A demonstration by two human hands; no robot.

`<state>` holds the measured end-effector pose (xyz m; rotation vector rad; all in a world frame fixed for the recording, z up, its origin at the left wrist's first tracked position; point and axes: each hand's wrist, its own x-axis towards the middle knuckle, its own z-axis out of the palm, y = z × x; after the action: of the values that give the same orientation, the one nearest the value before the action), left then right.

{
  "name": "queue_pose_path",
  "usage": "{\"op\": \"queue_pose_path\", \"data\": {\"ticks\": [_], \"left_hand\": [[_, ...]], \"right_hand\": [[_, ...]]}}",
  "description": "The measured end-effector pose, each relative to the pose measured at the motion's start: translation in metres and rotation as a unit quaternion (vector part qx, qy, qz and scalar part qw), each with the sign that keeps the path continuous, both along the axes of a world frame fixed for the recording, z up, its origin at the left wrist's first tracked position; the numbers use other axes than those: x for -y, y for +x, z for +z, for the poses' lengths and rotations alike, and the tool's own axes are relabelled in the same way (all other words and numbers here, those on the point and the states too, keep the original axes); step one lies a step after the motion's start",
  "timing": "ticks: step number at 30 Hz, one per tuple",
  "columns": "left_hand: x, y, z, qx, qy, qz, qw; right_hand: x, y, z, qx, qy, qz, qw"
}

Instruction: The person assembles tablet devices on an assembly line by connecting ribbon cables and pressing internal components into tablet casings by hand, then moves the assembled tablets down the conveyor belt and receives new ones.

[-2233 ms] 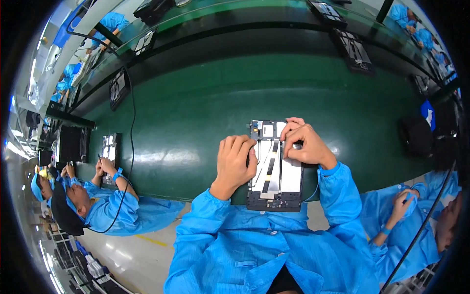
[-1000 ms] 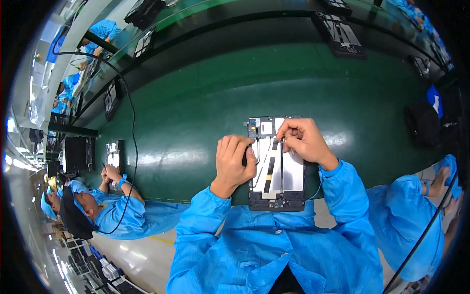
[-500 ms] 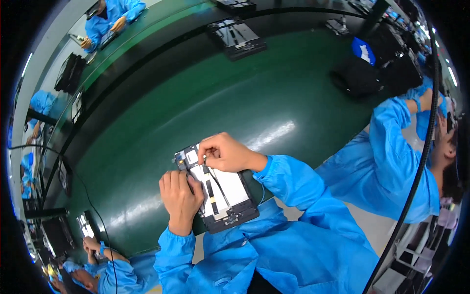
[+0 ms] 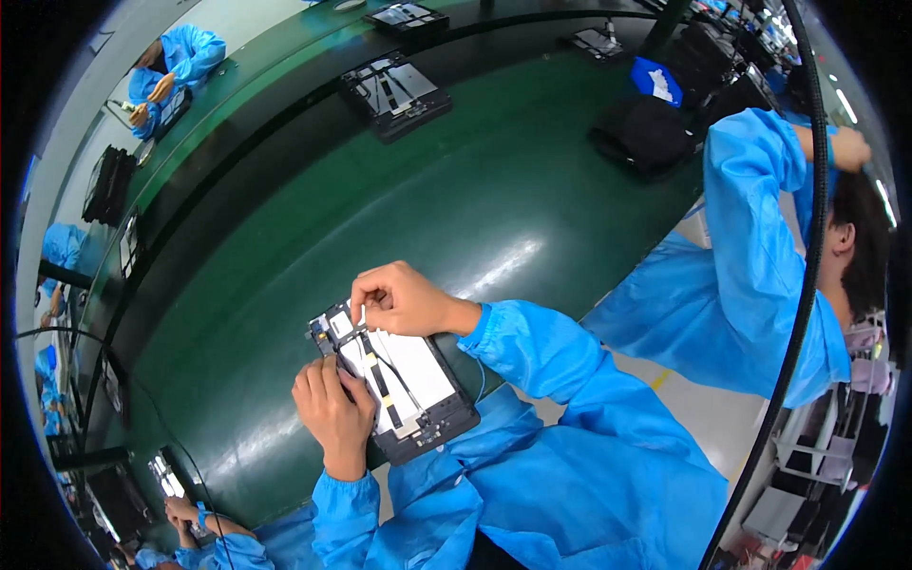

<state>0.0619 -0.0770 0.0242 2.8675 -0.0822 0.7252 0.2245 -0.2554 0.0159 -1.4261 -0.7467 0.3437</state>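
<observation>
Opened tablet chassis [image 4: 399, 375] lying on the green bench mat [image 4: 456, 199], close to the person's body. The left hand [image 4: 331, 413] is bracing the chassis along its left edge, fingers curled narrow on the frame; the right hand [image 4: 399, 299] is pinching something small at the top end — what it is cannot be told. The step looks like seating a part near the dark flex strip [image 4: 378, 375]; next likely calls for steady downward pressure with the frame held firm.

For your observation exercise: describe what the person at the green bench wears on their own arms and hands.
Both arms are in long, loose bright blue smock sleeves with gathered cuffs at the wrists. The left hand and right hand are bare: no gloves, and no rings or watch can be seen.
</observation>
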Motion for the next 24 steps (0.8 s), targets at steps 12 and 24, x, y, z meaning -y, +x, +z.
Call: {"op": "queue_pose_path", "data": {"ticks": [12,24], "left_hand": [[0.000,0.004,-0.008,0.048,-0.148,-0.015,0.988],[-0.014,0.006,-0.009,0.037,-0.173,-0.035,0.984]], "right_hand": [[0.013,0.002,0.011,-0.098,-0.044,0.060,0.992],[0.013,0.001,0.013,-0.099,-0.072,0.070,0.990]]}}
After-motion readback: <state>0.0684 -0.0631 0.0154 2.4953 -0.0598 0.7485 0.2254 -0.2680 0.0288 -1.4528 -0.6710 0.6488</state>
